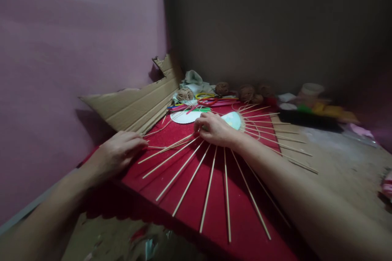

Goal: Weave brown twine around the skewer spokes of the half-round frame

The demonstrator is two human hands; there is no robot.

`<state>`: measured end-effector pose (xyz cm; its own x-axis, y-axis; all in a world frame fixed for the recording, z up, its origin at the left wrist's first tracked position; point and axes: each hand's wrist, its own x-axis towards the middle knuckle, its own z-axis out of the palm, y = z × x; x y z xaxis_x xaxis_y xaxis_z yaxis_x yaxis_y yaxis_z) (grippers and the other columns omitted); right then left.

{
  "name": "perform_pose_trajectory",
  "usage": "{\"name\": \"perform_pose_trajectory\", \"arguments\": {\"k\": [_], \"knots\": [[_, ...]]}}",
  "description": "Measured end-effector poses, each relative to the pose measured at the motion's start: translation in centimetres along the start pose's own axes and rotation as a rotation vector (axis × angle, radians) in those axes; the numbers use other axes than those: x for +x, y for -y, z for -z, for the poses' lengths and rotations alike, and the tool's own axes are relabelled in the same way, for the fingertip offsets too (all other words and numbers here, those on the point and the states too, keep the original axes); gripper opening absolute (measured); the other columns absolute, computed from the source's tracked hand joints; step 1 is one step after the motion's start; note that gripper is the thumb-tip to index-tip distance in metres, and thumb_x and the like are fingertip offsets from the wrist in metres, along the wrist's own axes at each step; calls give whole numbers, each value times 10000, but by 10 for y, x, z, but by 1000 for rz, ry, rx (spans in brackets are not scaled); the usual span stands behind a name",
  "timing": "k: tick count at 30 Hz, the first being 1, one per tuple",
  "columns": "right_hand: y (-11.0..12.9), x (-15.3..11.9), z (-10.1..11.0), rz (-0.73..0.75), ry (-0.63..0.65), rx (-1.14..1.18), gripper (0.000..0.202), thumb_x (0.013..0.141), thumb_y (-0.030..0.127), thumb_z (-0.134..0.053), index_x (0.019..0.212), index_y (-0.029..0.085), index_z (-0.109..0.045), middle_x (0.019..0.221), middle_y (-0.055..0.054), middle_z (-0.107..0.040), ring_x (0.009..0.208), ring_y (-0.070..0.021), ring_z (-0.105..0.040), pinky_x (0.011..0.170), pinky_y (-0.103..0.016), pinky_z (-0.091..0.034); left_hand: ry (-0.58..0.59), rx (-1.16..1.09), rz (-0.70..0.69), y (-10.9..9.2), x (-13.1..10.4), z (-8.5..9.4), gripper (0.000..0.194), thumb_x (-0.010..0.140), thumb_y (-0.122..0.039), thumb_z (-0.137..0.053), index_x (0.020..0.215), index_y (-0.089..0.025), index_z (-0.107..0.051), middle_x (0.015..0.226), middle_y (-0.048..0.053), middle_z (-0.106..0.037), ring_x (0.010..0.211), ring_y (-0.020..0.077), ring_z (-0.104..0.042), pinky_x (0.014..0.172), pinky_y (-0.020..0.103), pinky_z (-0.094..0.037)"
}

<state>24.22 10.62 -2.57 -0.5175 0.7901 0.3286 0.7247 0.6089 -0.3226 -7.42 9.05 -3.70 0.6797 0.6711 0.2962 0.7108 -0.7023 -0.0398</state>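
Thin wooden sticks (pixel 209 189) fan out around a pale blue-green disc (pixel 232 120), with twine woven close around its edge (pixel 242 124). My right hand (pixel 214 127) lies over the left part of this fan, its fingers closed on the inner ends of the sticks; the exact grip is partly hidden. Off to the left, my left hand (pixel 124 149) is closed on a thin strand of twine (pixel 157 147) that runs toward the sticks. A white oval piece (pixel 185 117) lies just behind my right hand.
The red-covered table (pixel 183 171) stands against a pink wall. Torn cardboard (pixel 143 104) leans at the left. Balls of twine (pixel 185 94), scissors with red handles (pixel 206 100) and coloured pens crowd the back. A dark tray (pixel 310 118) with a cup (pixel 311 89) sits at right.
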Motion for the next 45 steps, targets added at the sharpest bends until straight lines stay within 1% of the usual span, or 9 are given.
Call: {"name": "perform_pose_trajectory", "arguments": {"k": [5, 8, 15, 18, 21, 25, 32, 38, 45], "knots": [[0, -1, 0, 5, 0, 8, 204, 759, 86, -497, 821, 185, -664, 891, -49, -583, 898, -193, -504, 767, -307, -348, -20, -23, -13, 2, -5, -8, 245, 936, -217, -418, 960, -172, -658, 1017, 72, -650, 976, 173, -551, 861, 283, -420], [-1, -1, -1, -1, 10, 14, 212, 751, 80, -493, 820, 184, -664, 888, -50, -577, 899, -191, -505, 774, -306, -354, -48, -60, -2, 0, -9, -8, 245, 929, -217, -422, 950, -190, -664, 989, 53, -653, 955, 164, -561, 847, 264, -429], [-4, 0, -2, 9, -12, 20, 200, 748, 105, -496, 810, 191, -666, 859, -46, -561, 867, -194, -501, 775, -319, -357, 17, -203, -19, -28, -22, 6, 197, 923, -170, -473, 1001, -215, -647, 970, 20, -645, 918, 134, -567, 820, 227, -448], [-4, 1, -2, -3, -9, 18, 203, 745, 98, -495, 813, 190, -662, 860, -47, -570, 865, -194, -496, 778, -319, -358, -30, -296, -19, -40, -29, 5, 198, 914, -144, -482, 985, -217, -652, 980, 23, -652, 941, 142, -577, 838, 236, -458], [-3, 1, -1, -12, -7, 17, 197, 748, 98, -498, 815, 189, -660, 866, -48, -577, 867, -195, -495, 777, -318, -357, -111, -379, 48, -46, -35, 3, 177, 894, -142, -527, 968, -236, -658, 940, -6, -672, 888, 127, -601, 806, 216, -463], [-3, 1, 0, -19, -7, 12, 203, 743, 101, -499, 824, 188, -663, 871, -50, -581, 858, -193, -495, 764, -314, -355, -123, -432, 72, -51, -40, 4, 187, 893, -148, -522, 974, -233, -668, 938, 5, -674, 876, 136, -610, 790, 222, -476], [-5, 1, -2, -6, -3, -7, 194, 751, 117, -505, 829, 188, -667, 879, -52, -586, 874, -201, -494, 775, -327, -351, -204, -286, -26, -71, -45, 5, 285, 898, -105, -447, 1078, -238, -624, 971, 53, -605, 880, 143, -563, 747, 222, -465], [-2, 1, -1, -7, 18, -11, 194, 755, 116, -500, 831, 189, -662, 895, -56, -589, 880, -201, -498, 771, -326, -354, -229, -115, -68, -75, -45, 3, 339, 884, -109, -432, 1130, -260, -610, 847, 33, -530, 745, 132, -476, 617, 228, -399], [-4, 1, 0, -30, 26, -27, 201, 757, 126, -500, 840, 191, -671, 896, -64, -591, 888, -214, -501, 774, -333, -358, -237, -83, -84, -75, -56, -5, 384, 901, -98, -374, 1212, -244, -545, 1017, 76, -581, 911, 183, -557, 727, 270, -464]]}}
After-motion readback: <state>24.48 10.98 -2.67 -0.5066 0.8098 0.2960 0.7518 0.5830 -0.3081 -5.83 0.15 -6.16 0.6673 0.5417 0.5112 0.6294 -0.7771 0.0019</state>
